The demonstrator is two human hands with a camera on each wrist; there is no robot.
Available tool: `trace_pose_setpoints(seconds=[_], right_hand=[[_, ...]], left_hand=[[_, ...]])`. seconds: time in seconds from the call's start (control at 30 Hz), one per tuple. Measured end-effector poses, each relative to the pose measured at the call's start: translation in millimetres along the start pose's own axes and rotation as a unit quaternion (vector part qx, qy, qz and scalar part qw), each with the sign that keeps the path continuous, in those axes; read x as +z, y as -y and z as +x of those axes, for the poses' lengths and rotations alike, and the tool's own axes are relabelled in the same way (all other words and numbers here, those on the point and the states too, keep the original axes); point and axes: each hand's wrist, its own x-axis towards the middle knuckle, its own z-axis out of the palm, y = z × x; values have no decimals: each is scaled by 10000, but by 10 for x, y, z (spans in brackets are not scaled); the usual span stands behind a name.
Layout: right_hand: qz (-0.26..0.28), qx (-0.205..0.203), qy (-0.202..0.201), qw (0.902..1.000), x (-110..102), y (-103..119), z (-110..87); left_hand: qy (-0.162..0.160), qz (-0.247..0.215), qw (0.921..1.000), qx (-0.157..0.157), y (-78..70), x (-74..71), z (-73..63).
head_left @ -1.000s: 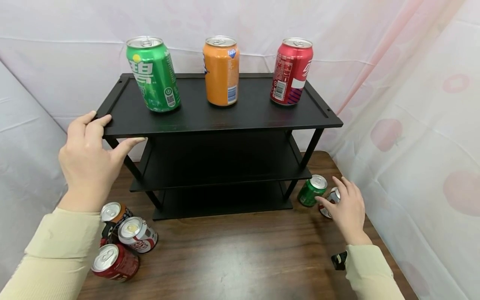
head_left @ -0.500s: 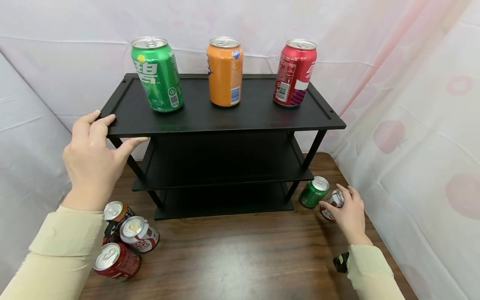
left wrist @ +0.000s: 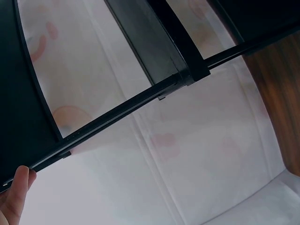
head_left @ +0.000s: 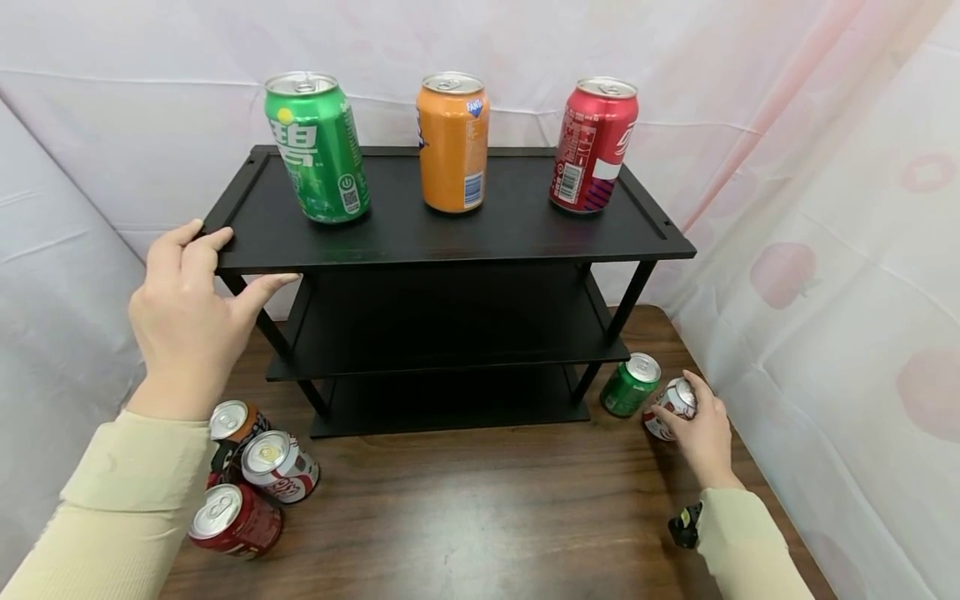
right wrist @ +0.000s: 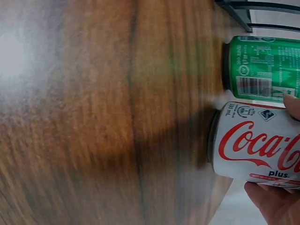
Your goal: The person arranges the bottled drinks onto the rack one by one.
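My left hand (head_left: 183, 312) grips the left front corner of a black three-tier shelf rack (head_left: 450, 242), fingers on the top board and thumb under its edge. In the left wrist view its fingertips (left wrist: 19, 187) touch the rack's side. On the right, my right hand (head_left: 701, 429) holds a white Coca-Cola can (head_left: 672, 408) that stands upright on the table. The right wrist view shows the thumb and fingers on opposite sides of this Coca-Cola can (right wrist: 262, 145). Right beside it stands a green can (head_left: 632, 385).
On the top board stand a green can (head_left: 318, 154), an orange Fanta can (head_left: 452, 146) and a red can (head_left: 592, 150). Several cans, one a dark red can (head_left: 243, 521), cluster on the wooden table (head_left: 465, 517) below my left forearm. Patterned curtains (head_left: 847, 275) hang behind and at the sides.
My right hand has come down onto the white Coca-Cola can and closed its fingers round it. The left hand keeps its hold on the rack; the head view has shifted slightly.
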Motion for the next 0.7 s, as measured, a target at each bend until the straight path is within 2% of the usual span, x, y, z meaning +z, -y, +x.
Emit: trace_pose_setpoints(seconds=[0.57,0.7], right_hand=[[-205,1,-277,9994,51,10,-32],[-218,-10,-320,9993,54,3,-33]], left_hand=[[63,85,9999,117,-12,-39,5],[-2,31,9999,108,-9,-36,1]])
